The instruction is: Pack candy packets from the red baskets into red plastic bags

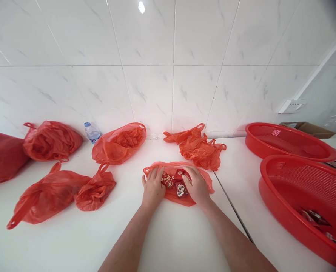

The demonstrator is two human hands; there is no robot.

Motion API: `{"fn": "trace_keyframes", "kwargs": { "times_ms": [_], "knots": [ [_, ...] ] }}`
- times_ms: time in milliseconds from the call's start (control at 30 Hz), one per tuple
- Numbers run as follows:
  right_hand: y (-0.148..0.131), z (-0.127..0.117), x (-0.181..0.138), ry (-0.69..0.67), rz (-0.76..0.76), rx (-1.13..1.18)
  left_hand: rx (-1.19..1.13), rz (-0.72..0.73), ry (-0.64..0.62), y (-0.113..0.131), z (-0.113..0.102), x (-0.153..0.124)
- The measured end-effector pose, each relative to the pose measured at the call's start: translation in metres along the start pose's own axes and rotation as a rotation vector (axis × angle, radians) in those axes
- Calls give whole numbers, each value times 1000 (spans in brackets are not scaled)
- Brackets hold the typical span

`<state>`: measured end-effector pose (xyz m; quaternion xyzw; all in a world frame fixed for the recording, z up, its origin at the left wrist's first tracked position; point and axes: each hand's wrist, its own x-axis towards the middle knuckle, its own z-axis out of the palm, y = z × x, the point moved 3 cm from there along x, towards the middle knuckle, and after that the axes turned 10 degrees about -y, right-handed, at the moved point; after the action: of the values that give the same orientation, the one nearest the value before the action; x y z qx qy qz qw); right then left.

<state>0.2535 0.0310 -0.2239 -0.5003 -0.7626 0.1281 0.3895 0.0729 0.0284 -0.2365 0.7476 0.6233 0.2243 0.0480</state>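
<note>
A thin red plastic bag [179,198] lies on the white table in front of me, its mouth spread open. Small red snack packets [181,190] with white printed characters show inside it. My left hand [153,187] rests on the bag's left side, fingers stretched out and touching the packets' left edge. On the opposite side, my right hand [198,187] lies over the bag and the packets, its fingers and thumb apart. The undersides of both hands are hidden.
A crumpled pile of red bags [200,149] lies behind. Several filled red bags [54,192] and a water bottle [92,133] stand left. At right are a red basket [287,196] holding a few packets, another red basket [253,145] and a cardboard box [312,128]. A tiled wall [151,94] bounds the back.
</note>
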Motion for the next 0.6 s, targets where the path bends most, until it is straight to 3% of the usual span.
{"fn": "trace_keyframes", "kwargs": {
  "times_ms": [67,167,333,600],
  "knots": [
    [0,-5,-2,-44,65,6,1,-39,6,-5,-2,0],
    [4,-9,-6,-220,160,-7,-13,-51,-17,-12,-4,-2],
    [8,-14,-13,-462,199,-24,3,-82,-51,-23,-7,-9],
    [12,-12,-24,-567,202,-252,-52,-21,-121,-45,-17,-12]
  ]
}}
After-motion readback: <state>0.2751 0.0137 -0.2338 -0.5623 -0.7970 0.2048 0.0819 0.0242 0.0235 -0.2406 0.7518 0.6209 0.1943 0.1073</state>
